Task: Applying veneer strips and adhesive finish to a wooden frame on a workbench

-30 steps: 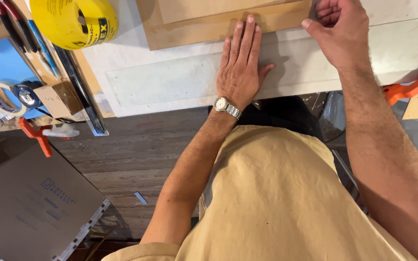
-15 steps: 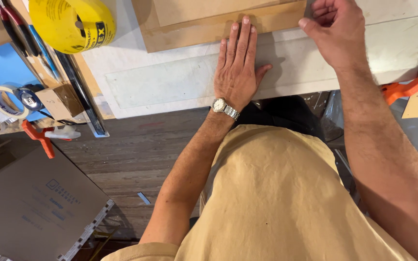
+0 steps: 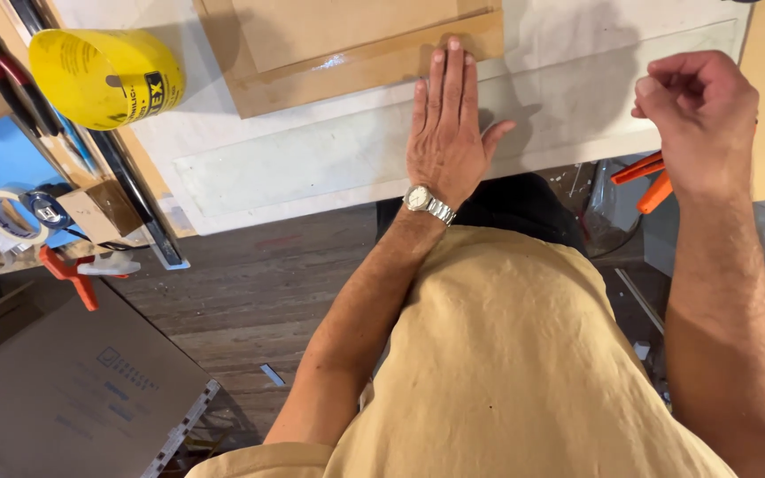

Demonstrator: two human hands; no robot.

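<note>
My left hand lies flat, palm down, on a white panel that covers the workbench. Its fingertips reach the near edge of a brown fibreboard piece lying on the panel. A silver wristwatch is on that wrist. My right hand hovers over the panel's right end, curled into a fist with nothing visible in it. It is apart from the brown board.
A yellow tub lies on its side at the far left. Beside it are long tools, a blue sheet and a tape roll. An orange clamp sticks out under the right hand. A cardboard box sits on the wooden floor.
My right hand has left the brown board's right corner and moved right and toward me, closing into a fist. My left hand stays flat in place.
</note>
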